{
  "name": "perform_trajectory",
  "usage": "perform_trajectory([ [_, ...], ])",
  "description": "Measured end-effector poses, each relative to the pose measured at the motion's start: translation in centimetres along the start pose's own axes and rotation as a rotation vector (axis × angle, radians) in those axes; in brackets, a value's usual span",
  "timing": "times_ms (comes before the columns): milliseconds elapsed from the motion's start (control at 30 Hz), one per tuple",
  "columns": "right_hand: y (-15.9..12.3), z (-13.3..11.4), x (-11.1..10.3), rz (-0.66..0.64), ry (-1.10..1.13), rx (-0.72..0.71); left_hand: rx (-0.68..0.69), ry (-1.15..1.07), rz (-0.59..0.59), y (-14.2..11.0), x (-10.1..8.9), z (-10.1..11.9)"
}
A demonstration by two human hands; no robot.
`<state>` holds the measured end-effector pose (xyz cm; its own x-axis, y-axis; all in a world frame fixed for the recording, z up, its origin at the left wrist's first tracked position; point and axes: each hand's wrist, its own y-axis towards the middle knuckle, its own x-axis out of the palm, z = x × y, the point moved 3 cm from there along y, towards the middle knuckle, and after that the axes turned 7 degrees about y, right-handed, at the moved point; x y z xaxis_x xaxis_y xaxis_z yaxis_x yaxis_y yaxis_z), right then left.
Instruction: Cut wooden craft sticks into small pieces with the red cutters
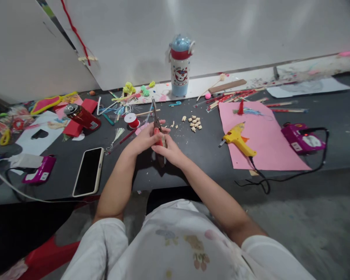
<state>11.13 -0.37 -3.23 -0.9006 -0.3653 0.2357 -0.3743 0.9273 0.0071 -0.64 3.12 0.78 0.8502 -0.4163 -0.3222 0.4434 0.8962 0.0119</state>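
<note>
Left hand point(148, 137) and right hand point(172, 151) curl closed round pliers point(156, 123); a slip could scatter the bits point(195, 124) at two o'clock.

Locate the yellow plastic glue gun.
Head view, right side: the yellow plastic glue gun lies on the flat pink sheet, near its left edge, left of the purple plastic box.

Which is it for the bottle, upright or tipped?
Upright: the bottle stands on its blue base, with its domed lid on top.
</note>
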Motion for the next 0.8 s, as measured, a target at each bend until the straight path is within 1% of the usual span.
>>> perform_trajectory([
  [100, 0.0, -0.4, 0.4, -0.016, 0.049, -0.045, -0.017, -0.095, -0.067, 0.0, 0.9, 0.2],
  [233, 0.0, -0.6, 0.5, -0.021, 0.083, -0.063, -0.086, -0.192, -0.11, 0.2, 1.1, 0.1],
  [333, 0.1, -0.8, 0.4, -0.057, 0.056, -0.13, -0.148, -0.209, -0.086, 0.2, 1.3, 0.2],
  [433, 0.3, -0.7, 0.3, -0.058, 0.013, -0.19, -0.172, -0.225, -0.04, 0.2, 1.5, 0.5],
  [633, 0.5, 0.2, 0.2, -0.044, 0.004, -0.202, -0.184, -0.219, -0.003, 0.3, 1.6, 0.5],
  [800, 0.6, 0.1, 0.4, -0.091, 0.019, -0.247, -0.168, -0.201, 0.011, 0.4, 1.5, 0.7],
])
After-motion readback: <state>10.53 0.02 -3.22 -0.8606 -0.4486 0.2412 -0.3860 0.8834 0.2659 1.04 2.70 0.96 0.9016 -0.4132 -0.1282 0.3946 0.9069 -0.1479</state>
